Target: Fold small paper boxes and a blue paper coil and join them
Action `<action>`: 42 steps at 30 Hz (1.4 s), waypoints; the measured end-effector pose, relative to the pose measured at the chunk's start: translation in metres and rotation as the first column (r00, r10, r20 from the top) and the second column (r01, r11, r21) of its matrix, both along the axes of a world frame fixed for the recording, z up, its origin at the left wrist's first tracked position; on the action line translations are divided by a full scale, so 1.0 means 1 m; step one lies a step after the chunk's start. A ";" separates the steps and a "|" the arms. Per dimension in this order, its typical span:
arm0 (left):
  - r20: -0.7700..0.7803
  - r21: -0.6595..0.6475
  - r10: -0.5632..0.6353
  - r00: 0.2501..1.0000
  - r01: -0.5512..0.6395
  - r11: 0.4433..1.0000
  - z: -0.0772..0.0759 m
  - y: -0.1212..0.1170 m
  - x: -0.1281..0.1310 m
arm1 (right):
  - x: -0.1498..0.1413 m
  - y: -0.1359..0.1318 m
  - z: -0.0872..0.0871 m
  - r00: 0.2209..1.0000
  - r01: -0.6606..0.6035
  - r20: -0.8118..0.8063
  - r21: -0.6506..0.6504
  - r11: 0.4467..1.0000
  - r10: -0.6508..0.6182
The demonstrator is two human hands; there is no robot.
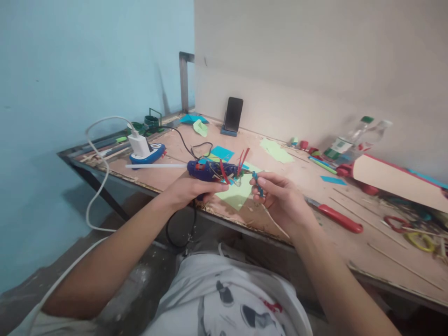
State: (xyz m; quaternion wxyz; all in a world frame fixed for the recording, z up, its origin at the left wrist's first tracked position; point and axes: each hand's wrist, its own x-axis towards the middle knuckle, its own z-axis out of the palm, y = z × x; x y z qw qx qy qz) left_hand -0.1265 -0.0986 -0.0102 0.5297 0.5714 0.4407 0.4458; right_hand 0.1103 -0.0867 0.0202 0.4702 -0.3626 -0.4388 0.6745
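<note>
My left hand (191, 189) is closed around a dark blue glue gun (210, 170), with a white glue stick (156, 165) poking out of its back toward the left. The gun's nozzle points right, at a small blue piece (258, 184) pinched in the fingers of my right hand (280, 200). A thin wooden stick (276, 223) runs down from that hand. Red strips (242, 161) stand up just behind the nozzle, over a light green paper sheet (238, 193) on the wooden table (308, 186).
A red-handled knife (336, 218) lies right of my right hand. A white charger on a blue power strip (145, 151) sits at the left with a white cable. A phone (233, 115) leans on the wall. Plastic bottles (350, 140), a rolled sheet (395, 179), scissors (409, 231) and paper scraps crowd the right.
</note>
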 end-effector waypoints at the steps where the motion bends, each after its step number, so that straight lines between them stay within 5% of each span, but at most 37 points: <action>1: -0.004 0.001 -0.003 1.000 0.003 1.000 0.001 0.000 0.000 | 0.000 0.000 0.000 1.000 0.000 -0.003 0.001 1.000 0.000; 42: -0.063 -0.031 -0.016 0.998 0.014 0.999 -0.001 -0.001 -0.002 | 0.002 -0.002 0.000 0.999 -0.054 -0.007 -0.030 0.998 0.054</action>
